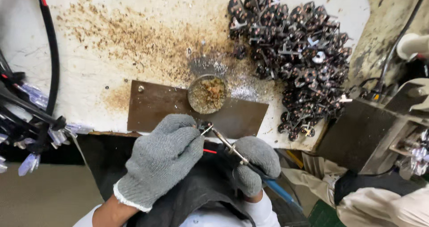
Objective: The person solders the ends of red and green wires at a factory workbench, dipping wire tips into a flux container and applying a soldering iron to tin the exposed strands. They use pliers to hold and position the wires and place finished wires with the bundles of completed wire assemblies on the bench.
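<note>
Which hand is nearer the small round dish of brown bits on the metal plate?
Left. The left hand sits just below the dish, its fingers close to the rim. The right hand, holding the iron tool, is lower and further right.

Stained white bench (pixel 111 53), brown plate (pixel 156 106), round dish (pixel 207 94), dark parts (pixel 295 53) (heaped)
</note>
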